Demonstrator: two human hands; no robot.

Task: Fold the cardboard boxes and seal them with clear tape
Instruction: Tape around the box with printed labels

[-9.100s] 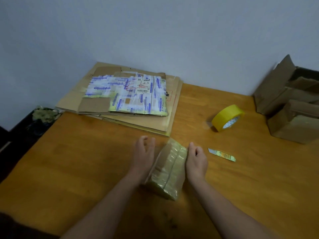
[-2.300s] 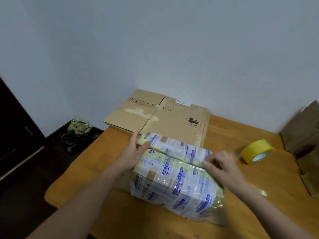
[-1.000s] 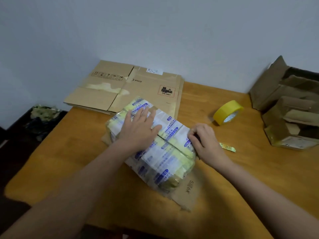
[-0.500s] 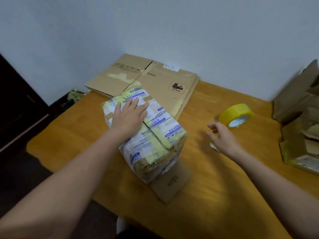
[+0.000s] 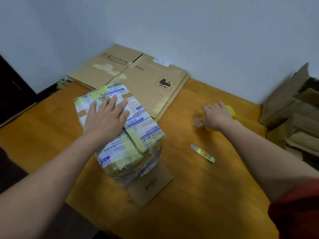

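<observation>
A cardboard box (image 5: 143, 135) covered in printed blue-and-yellow tape stands on the wooden table (image 5: 207, 195), its top flaps closed. My left hand (image 5: 105, 118) presses flat on those flaps, fingers straight. One brown bottom flap (image 5: 151, 184) sticks out on the table at the near side. My right hand (image 5: 217, 116) reaches to the right and closes over the yellow tape roll (image 5: 232, 113), which it mostly hides; the hand is slightly blurred.
A small utility knife (image 5: 202, 153) lies on the table between the box and the tape. A stack of flattened cardboard (image 5: 151, 78) lies against the back wall. Several brown boxes (image 5: 293, 114) crowd the right edge. A dark floor drops off at the left.
My right hand left the box's flaps, moved right across the table and reached the tape roll. My left hand stayed pressed on the box top.
</observation>
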